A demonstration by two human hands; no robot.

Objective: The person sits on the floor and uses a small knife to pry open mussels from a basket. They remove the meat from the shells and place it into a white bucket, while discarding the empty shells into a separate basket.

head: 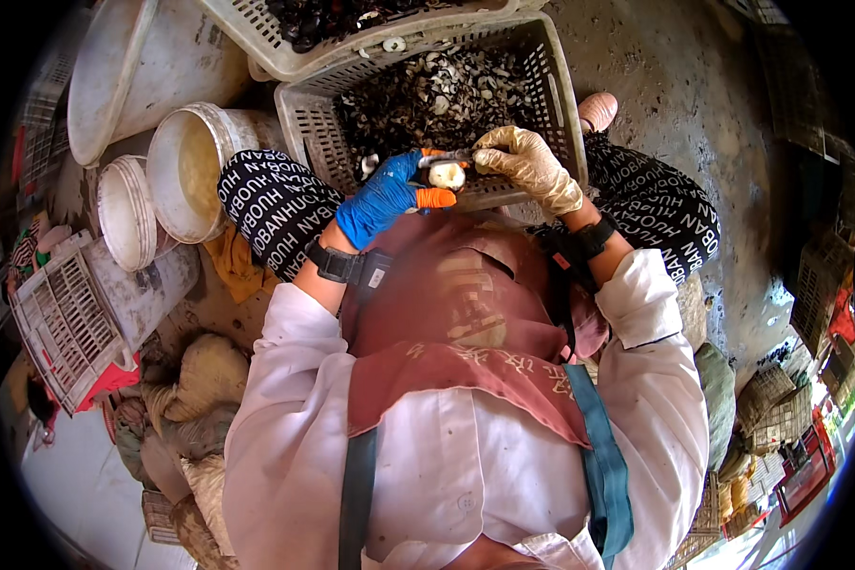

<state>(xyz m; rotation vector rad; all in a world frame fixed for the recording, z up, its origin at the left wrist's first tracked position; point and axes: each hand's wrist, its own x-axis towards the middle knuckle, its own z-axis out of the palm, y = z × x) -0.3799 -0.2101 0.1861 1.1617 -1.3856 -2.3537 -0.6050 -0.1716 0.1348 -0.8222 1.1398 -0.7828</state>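
Observation:
My left hand [385,199], in a blue glove with orange finger covers, grips a round white peeled corm [447,177] that looks like a water chestnut. A little brown shows on its surface. In a cream-coloured glove, my right hand [524,165] is closed around a narrow metal peeling blade [450,157]. The blade lies across the corm's upper edge, close to my left fingertips. Both hands are above the near rim of a plastic basket [571,107]. Dark and pale peelings [434,96] fill its bottom.
Another basket [246,28] with dark pieces stands beyond. White buckets [153,171] are at my left, beside a large tilted tub [107,78]. An upturned crate [71,320] and stuffed sacks [206,377] lie behind them. To my right is wet concrete floor [684,107].

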